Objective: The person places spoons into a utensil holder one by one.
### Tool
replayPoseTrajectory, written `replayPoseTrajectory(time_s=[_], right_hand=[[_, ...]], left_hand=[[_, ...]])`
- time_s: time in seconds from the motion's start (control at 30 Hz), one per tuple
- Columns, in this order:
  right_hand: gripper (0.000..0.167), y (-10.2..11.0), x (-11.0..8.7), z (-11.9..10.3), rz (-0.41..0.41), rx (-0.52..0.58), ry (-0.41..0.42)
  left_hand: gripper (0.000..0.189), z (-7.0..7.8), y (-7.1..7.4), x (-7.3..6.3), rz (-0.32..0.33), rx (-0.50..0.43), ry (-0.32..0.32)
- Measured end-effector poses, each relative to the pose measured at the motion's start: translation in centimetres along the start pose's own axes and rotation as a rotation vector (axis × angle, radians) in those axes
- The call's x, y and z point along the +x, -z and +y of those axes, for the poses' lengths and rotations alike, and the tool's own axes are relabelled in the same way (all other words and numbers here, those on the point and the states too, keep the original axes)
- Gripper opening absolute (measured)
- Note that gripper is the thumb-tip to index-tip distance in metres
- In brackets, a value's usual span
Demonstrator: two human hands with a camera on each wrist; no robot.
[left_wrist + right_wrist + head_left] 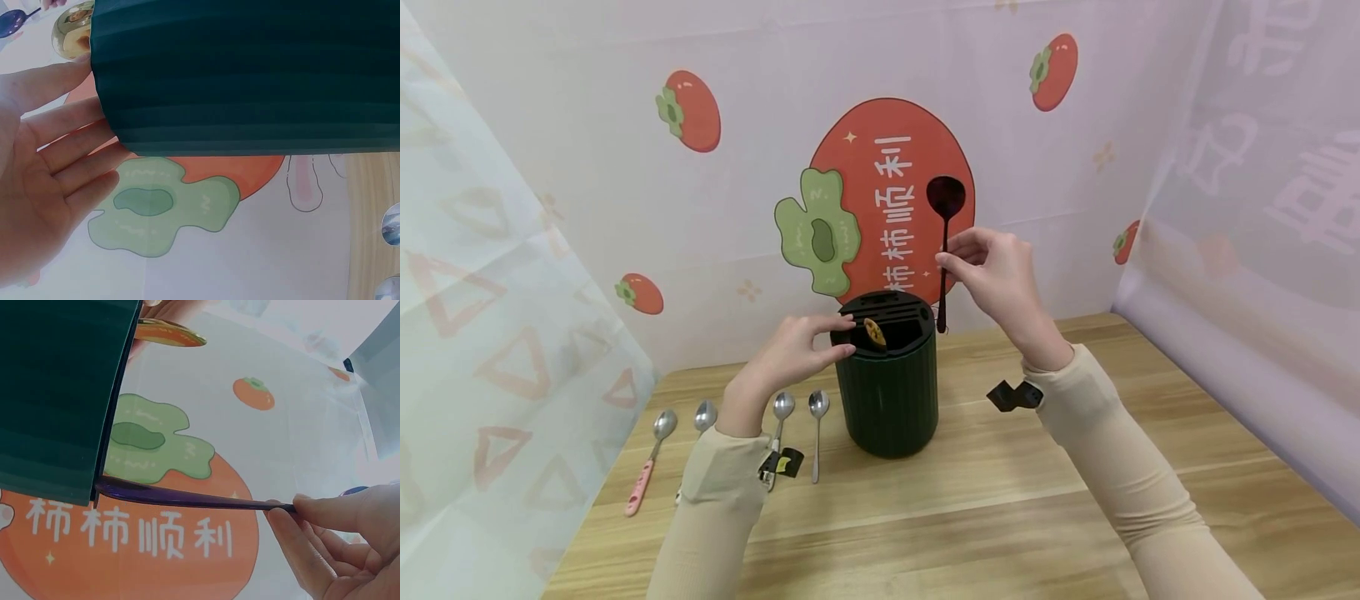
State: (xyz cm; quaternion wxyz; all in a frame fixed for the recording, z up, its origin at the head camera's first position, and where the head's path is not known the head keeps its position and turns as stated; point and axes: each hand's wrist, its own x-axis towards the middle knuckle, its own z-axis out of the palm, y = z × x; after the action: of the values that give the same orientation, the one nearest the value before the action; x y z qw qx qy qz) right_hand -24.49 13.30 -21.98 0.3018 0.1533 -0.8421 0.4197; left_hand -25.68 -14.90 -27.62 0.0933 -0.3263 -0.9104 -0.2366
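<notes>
A dark green ribbed utensil holder (891, 408) with a black slotted top stands upright on the table. One gold spoon (875, 333) is in its top opening, bowl up; its handle is hidden inside. My left hand (793, 354) touches the holder's left rim, fingers extended in the left wrist view. With thumb and fingertips my right hand (1000, 271) pinches a dark purple spoon (946, 198) by its handle. The spoon's bowl points up, and its lower handle end (125, 489) is at the holder's right rim; whether they touch I cannot tell.
Left of the holder lie several metal spoons, among them a pink-handled spoon (643, 475) and a plain silver spoon (817, 433). My left forearm partly covers some. A printed cloth backdrop (760, 67) rises behind the wooden table (970, 533), with cloth on both sides.
</notes>
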Motion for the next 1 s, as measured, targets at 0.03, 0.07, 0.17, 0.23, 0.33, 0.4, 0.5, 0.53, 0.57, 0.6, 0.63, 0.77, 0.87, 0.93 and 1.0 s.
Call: replayPoseTrajectory(time_s=[0.03, 0.07, 0.17, 0.23, 0.33, 0.4, 0.5, 0.53, 0.57, 0.6, 0.63, 0.77, 0.87, 0.93, 1.0], right_hand=[[0.022, 0.0, 0.0, -0.1, 0.006, 0.005, 0.006], [0.022, -0.1, 0.0, -0.1, 0.011, 0.007, 0.011], [0.022, -0.3, 0.0, -0.4, 0.023, 0.028, 0.030], [0.022, -0.4, 0.0, -0.6, 0.024, 0.051, 0.039], [0.021, -0.7, 0.0, -0.8, 0.023, 0.088, 0.045], [0.020, -0.9, 0.0, -0.9, 0.021, 0.107, 0.046], [0.019, -1.1, 0.0, -0.9, 0.025, 0.118, 0.051], [0.019, -1.2, -0.1, -0.9, 0.025, 0.117, 0.052], [0.019, -1.3, -0.1, -0.9, 0.025, 0.114, 0.052], [0.019, -1.4, -0.1, -0.9, 0.025, 0.107, 0.054], [0.019, -1.5, -0.2, -0.9, 0.023, 0.103, 0.055], [0.021, -2.0, -0.2, -1.0, 0.015, 0.089, 0.053], [0.021, -2.3, -0.2, -0.9, 0.008, 0.093, 0.049], [0.020, -2.5, -0.2, -0.8, 0.002, 0.093, 0.045], [0.019, -2.7, -0.2, -0.6, -0.005, 0.094, 0.043]], left_hand=[[0.040, 0.0, 0.0, 0.0, 0.000, -0.001, 0.001], [0.040, 0.0, 0.0, 0.0, -0.001, -0.002, 0.004], [0.040, 0.0, 0.0, 0.0, -0.002, -0.003, 0.006], [0.040, -0.1, 0.0, 0.0, -0.002, -0.003, 0.008], [0.040, -0.1, -0.1, 0.0, -0.002, -0.001, 0.005], [0.040, -0.1, -0.1, 0.0, -0.001, -0.004, 0.007], [0.040, -0.1, -0.1, 0.0, -0.002, -0.009, 0.006], [0.040, -0.1, -0.1, 0.0, -0.002, -0.011, 0.007], [0.040, -0.1, -0.1, 0.0, -0.003, -0.012, 0.007], [0.040, -0.1, -0.1, 0.0, -0.004, -0.011, 0.007], [0.040, -0.1, -0.1, 0.0, -0.004, -0.010, 0.005], [0.040, 0.0, 0.0, 0.0, -0.004, -0.008, 0.005], [0.040, -0.1, 0.0, 0.0, -0.003, -0.008, 0.007], [0.040, -0.1, 0.0, 0.0, -0.005, -0.004, 0.011], [0.040, -0.2, -0.1, 0.0, -0.008, 0.001, 0.016]])
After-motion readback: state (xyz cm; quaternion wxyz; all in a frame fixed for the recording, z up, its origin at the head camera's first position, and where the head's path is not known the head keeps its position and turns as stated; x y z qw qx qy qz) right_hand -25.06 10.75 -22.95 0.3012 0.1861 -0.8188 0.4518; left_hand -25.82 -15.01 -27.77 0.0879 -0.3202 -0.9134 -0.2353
